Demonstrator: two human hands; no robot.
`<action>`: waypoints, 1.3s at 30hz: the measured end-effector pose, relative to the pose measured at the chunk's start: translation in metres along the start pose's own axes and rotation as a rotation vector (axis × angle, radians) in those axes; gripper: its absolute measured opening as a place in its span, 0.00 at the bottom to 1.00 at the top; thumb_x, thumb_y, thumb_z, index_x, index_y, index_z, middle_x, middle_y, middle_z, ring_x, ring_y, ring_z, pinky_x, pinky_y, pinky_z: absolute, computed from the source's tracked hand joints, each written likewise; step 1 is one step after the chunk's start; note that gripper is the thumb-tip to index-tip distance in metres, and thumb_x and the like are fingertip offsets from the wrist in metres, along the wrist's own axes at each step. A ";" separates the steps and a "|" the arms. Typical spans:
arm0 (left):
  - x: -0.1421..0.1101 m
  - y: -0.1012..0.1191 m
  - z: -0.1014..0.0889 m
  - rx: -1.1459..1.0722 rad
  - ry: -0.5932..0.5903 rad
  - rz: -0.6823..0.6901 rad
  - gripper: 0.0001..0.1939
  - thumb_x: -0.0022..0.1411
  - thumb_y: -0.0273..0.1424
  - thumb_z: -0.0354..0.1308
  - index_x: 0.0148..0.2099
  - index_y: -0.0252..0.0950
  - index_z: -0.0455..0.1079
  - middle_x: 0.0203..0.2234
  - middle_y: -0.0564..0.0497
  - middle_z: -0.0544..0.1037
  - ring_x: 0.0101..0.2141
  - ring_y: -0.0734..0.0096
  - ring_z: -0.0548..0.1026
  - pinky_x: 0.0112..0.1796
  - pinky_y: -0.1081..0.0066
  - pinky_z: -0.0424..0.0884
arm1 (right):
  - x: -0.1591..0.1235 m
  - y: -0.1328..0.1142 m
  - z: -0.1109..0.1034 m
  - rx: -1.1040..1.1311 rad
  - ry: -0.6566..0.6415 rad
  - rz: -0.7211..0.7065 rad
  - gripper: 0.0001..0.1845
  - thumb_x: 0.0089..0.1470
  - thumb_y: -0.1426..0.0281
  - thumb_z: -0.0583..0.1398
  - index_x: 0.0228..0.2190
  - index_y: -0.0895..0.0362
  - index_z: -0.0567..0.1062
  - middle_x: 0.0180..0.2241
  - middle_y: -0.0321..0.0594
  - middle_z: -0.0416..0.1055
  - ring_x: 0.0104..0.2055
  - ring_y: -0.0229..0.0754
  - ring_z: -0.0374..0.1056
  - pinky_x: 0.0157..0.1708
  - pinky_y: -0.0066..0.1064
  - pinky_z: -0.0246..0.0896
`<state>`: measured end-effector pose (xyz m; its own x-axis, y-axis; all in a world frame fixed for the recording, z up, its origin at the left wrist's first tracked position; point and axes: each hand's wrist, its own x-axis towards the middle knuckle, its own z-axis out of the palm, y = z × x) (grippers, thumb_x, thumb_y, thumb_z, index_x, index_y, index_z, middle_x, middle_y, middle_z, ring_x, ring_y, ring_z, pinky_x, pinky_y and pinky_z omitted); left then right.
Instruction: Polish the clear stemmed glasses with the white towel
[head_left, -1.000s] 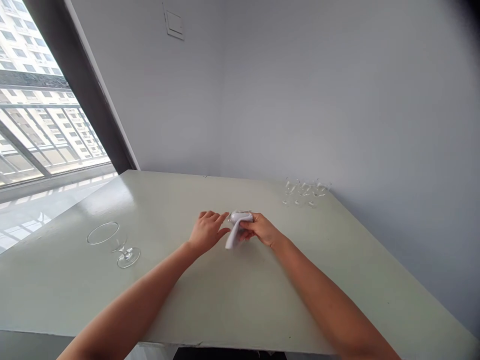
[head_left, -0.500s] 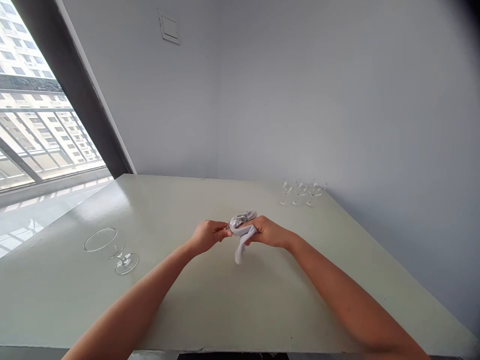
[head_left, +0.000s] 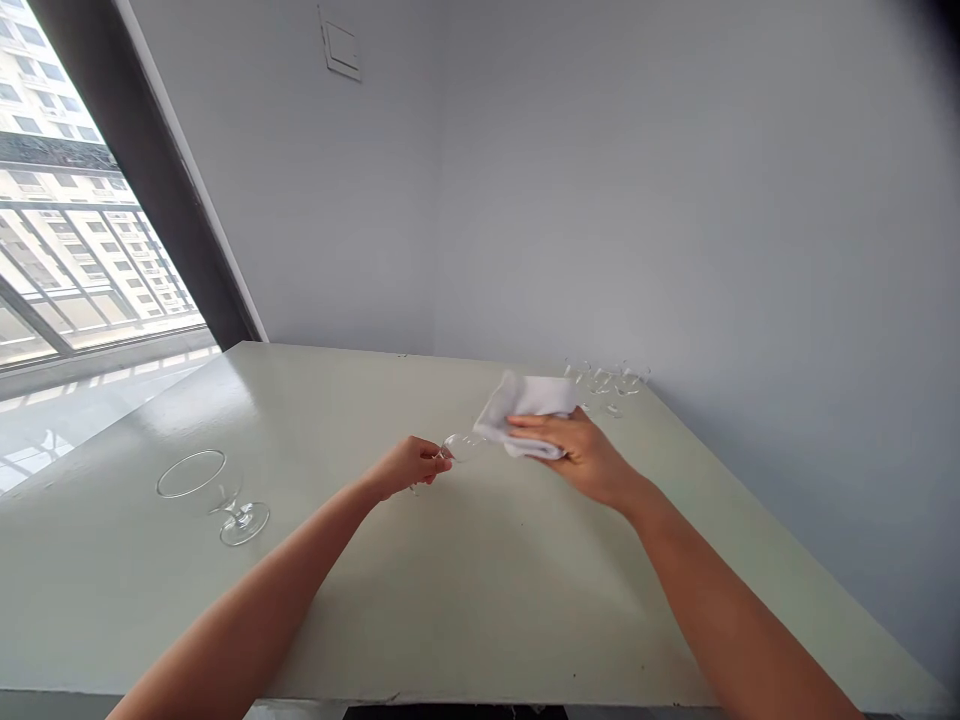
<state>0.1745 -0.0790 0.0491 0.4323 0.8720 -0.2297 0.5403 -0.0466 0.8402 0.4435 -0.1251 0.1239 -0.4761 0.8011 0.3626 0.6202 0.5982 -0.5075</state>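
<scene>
Near the middle of the table, my left hand point(head_left: 411, 468) is closed around the stem end of a clear stemmed glass point(head_left: 463, 447), which is tilted with its bowl pointing right. My right hand point(head_left: 577, 455) grips a white cloth point(head_left: 531, 400), spread and folded over its fingers, just to the right of the bowl. Whether the cloth's left edge touches the glass I cannot tell. On the left stands another stemmed glass point(head_left: 241, 518), with a wide round rim and a flat foot.
Several clear stemmed glasses point(head_left: 600, 380) stand at the table's far right corner, partly behind the cloth. The pale table point(head_left: 450, 600) meets grey walls at the back and right. A window point(head_left: 82, 220) is on the left.
My right hand has moved right and drawn the cloth off the glass. The cloth, bunched up before, now hangs spread out. The glass bowl shows uncovered in my left hand.
</scene>
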 end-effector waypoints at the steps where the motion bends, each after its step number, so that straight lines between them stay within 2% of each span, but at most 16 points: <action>1: 0.000 0.000 0.004 0.040 0.016 0.001 0.16 0.50 0.44 0.53 0.25 0.35 0.66 0.18 0.55 0.65 0.18 0.79 0.57 0.19 0.75 0.50 | 0.001 -0.005 0.009 -0.052 -0.035 -0.062 0.15 0.53 0.65 0.57 0.44 0.45 0.73 0.49 0.37 0.69 0.48 0.51 0.63 0.52 0.49 0.45; 5: -0.004 0.004 0.020 0.354 0.169 0.062 0.08 0.49 0.32 0.51 0.20 0.36 0.62 0.16 0.55 0.65 0.18 0.77 0.58 0.21 0.74 0.50 | 0.013 -0.016 0.057 -0.154 -0.137 -0.251 0.18 0.51 0.64 0.58 0.46 0.46 0.71 0.50 0.38 0.67 0.50 0.53 0.61 0.55 0.52 0.35; 7: -0.005 0.004 0.025 0.512 0.280 0.136 0.10 0.50 0.30 0.50 0.18 0.36 0.60 0.14 0.54 0.62 0.18 0.76 0.58 0.21 0.73 0.49 | 0.022 -0.013 0.074 -0.144 -0.113 -0.254 0.18 0.53 0.66 0.56 0.46 0.49 0.70 0.49 0.41 0.68 0.48 0.50 0.62 0.54 0.50 0.40; 9: -0.006 0.004 0.028 0.610 0.353 0.218 0.13 0.53 0.32 0.49 0.18 0.36 0.61 0.14 0.54 0.62 0.18 0.75 0.59 0.22 0.73 0.48 | 0.032 -0.007 0.080 -0.063 -0.063 -0.186 0.15 0.54 0.66 0.54 0.44 0.50 0.72 0.46 0.42 0.69 0.46 0.48 0.64 0.50 0.45 0.49; 11: -0.007 0.005 0.029 0.658 0.387 0.277 0.15 0.56 0.35 0.49 0.20 0.36 0.64 0.15 0.53 0.62 0.20 0.73 0.61 0.23 0.72 0.49 | 0.042 0.001 0.074 0.111 -0.035 -0.053 0.13 0.54 0.64 0.53 0.38 0.51 0.75 0.42 0.41 0.71 0.42 0.45 0.65 0.43 0.39 0.56; 13: -0.008 0.006 0.028 0.654 0.413 0.320 0.13 0.57 0.37 0.50 0.26 0.38 0.69 0.16 0.53 0.64 0.21 0.73 0.62 0.24 0.73 0.51 | 0.052 0.011 0.064 0.362 -0.078 0.123 0.13 0.52 0.62 0.54 0.32 0.54 0.76 0.34 0.39 0.73 0.35 0.42 0.66 0.35 0.34 0.60; 15: -0.010 0.009 0.027 0.583 0.432 0.334 0.11 0.57 0.37 0.51 0.39 0.41 0.71 0.17 0.55 0.66 0.22 0.73 0.63 0.25 0.74 0.54 | 0.060 0.022 0.057 0.673 -0.143 0.289 0.14 0.50 0.61 0.56 0.29 0.56 0.76 0.27 0.38 0.71 0.30 0.41 0.66 0.30 0.31 0.61; 16: -0.011 0.011 0.026 0.528 0.442 0.326 0.14 0.57 0.36 0.51 0.46 0.43 0.68 0.18 0.56 0.66 0.23 0.74 0.63 0.25 0.75 0.55 | 0.063 0.027 0.056 0.838 -0.145 0.359 0.13 0.49 0.61 0.57 0.28 0.57 0.76 0.26 0.38 0.71 0.29 0.40 0.66 0.29 0.31 0.62; 18: -0.012 0.013 0.024 0.403 0.468 0.273 0.22 0.57 0.36 0.51 0.56 0.47 0.59 0.18 0.59 0.66 0.22 0.75 0.63 0.26 0.76 0.57 | 0.067 0.033 0.062 1.145 -0.038 0.482 0.10 0.47 0.64 0.58 0.27 0.57 0.74 0.26 0.37 0.70 0.30 0.41 0.67 0.30 0.32 0.64; 20: -0.011 0.013 0.021 0.307 0.524 0.202 0.25 0.59 0.37 0.49 0.59 0.48 0.54 0.18 0.60 0.66 0.22 0.77 0.63 0.26 0.77 0.59 | 0.069 0.031 0.076 1.368 0.130 0.568 0.07 0.47 0.66 0.58 0.25 0.56 0.72 0.28 0.38 0.72 0.33 0.43 0.68 0.32 0.35 0.65; 22: -0.008 0.010 0.019 0.277 0.605 0.167 0.26 0.60 0.39 0.47 0.60 0.47 0.52 0.19 0.60 0.66 0.22 0.77 0.63 0.26 0.76 0.59 | 0.069 0.020 0.093 1.487 0.231 0.573 0.07 0.48 0.65 0.56 0.28 0.55 0.71 0.32 0.40 0.73 0.37 0.44 0.68 0.34 0.37 0.66; 26: 0.000 0.000 0.022 0.302 0.757 0.246 0.26 0.61 0.37 0.45 0.61 0.42 0.50 0.32 0.52 0.70 0.28 0.73 0.67 0.30 0.72 0.63 | 0.067 -0.008 0.122 1.451 0.298 0.398 0.14 0.53 0.58 0.53 0.38 0.51 0.69 0.45 0.38 0.69 0.46 0.44 0.65 0.41 0.37 0.63; 29: 0.005 -0.006 0.031 0.266 0.826 0.297 0.28 0.60 0.31 0.46 0.62 0.42 0.47 0.45 0.44 0.64 0.36 0.69 0.69 0.34 0.67 0.66 | 0.064 -0.021 0.135 1.384 0.317 0.330 0.15 0.54 0.56 0.52 0.40 0.50 0.68 0.46 0.36 0.67 0.48 0.43 0.62 0.44 0.35 0.60; 32: 0.007 -0.006 0.040 0.230 0.865 0.265 0.32 0.57 0.25 0.45 0.63 0.43 0.43 0.53 0.41 0.55 0.45 0.63 0.66 0.40 0.61 0.67 | 0.061 -0.025 0.146 1.398 0.272 0.351 0.17 0.53 0.56 0.53 0.42 0.50 0.68 0.45 0.37 0.68 0.48 0.43 0.62 0.45 0.35 0.59; 36: 0.006 -0.002 0.049 0.312 0.915 0.218 0.35 0.55 0.26 0.48 0.63 0.41 0.40 0.58 0.41 0.52 0.55 0.52 0.56 0.49 0.50 0.58 | 0.059 -0.025 0.159 1.424 0.216 0.359 0.19 0.51 0.56 0.56 0.43 0.50 0.68 0.45 0.36 0.68 0.48 0.42 0.62 0.45 0.34 0.59; 39: 0.005 0.000 0.051 0.275 0.843 0.196 0.36 0.53 0.27 0.51 0.62 0.40 0.44 0.60 0.41 0.51 0.57 0.50 0.52 0.52 0.48 0.52 | 0.060 -0.015 0.163 1.469 0.169 0.418 0.21 0.45 0.57 0.62 0.39 0.54 0.70 0.40 0.39 0.71 0.44 0.44 0.66 0.41 0.34 0.61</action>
<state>0.2133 -0.0992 0.0229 -0.0785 0.8987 0.4314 0.7125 -0.2521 0.6548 0.3045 -0.0889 0.0259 -0.2927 0.9556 0.0328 -0.5040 -0.1250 -0.8546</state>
